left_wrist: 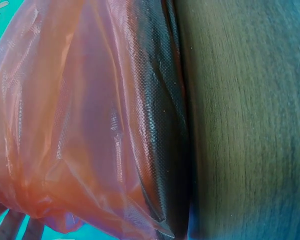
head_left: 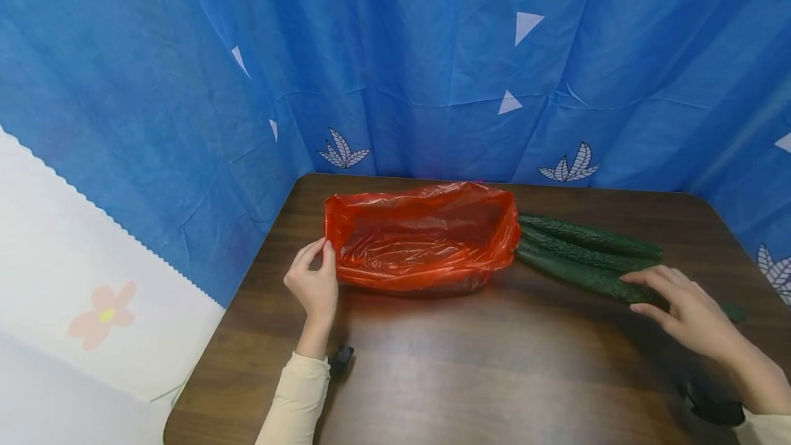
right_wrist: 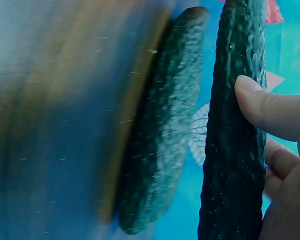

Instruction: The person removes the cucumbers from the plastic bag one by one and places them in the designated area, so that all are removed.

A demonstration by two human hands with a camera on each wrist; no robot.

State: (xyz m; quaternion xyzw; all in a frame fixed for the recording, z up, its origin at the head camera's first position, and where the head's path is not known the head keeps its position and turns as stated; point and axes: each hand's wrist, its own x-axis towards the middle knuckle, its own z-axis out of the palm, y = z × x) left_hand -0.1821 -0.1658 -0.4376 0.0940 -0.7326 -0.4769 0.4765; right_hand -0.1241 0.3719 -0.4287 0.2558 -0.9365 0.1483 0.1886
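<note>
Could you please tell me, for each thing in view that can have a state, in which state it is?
Red bag: mouth open, plastic crinkled.
Left grip: pinching the bag's left rim.
Right grip: thumb and fingers around one cucumber.
Held cucumber: gripped; whether lifted, unclear.
Other cucumbers: lying close together on the table.
Blue curtain: hanging, creased.

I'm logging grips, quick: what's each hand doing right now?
Left hand: closed, pinching the edge of the red bag.
Right hand: closed, holding a cucumber.
</note>
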